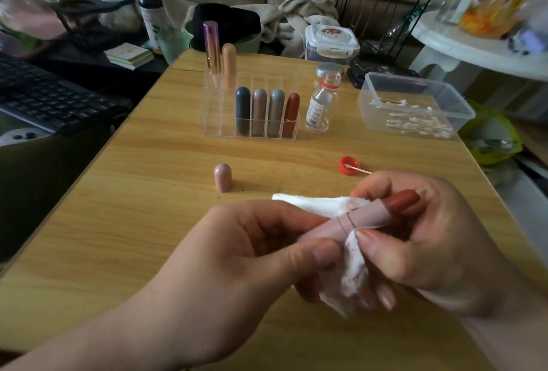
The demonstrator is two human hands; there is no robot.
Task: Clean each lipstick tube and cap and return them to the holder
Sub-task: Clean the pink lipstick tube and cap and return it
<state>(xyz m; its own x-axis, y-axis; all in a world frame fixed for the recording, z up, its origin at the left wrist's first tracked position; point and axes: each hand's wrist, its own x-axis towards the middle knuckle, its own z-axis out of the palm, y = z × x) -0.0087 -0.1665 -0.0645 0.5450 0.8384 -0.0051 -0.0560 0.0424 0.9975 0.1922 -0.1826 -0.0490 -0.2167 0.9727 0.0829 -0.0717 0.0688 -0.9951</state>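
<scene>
Left hand (237, 255) pinches matte pink lipstick tube (366, 218); right hand (439, 237) wraps stained white cotton pad (354, 264) round it (avoid red bullet (403, 200) by right fingertips).

Bare left hand (237, 255), right hand (421, 240), longish nails

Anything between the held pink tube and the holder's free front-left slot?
Nothing visible. Only wooden table lies between the pink lipstick tube and the clear acrylic holder; the pink domed cap stands left of that line.
</scene>
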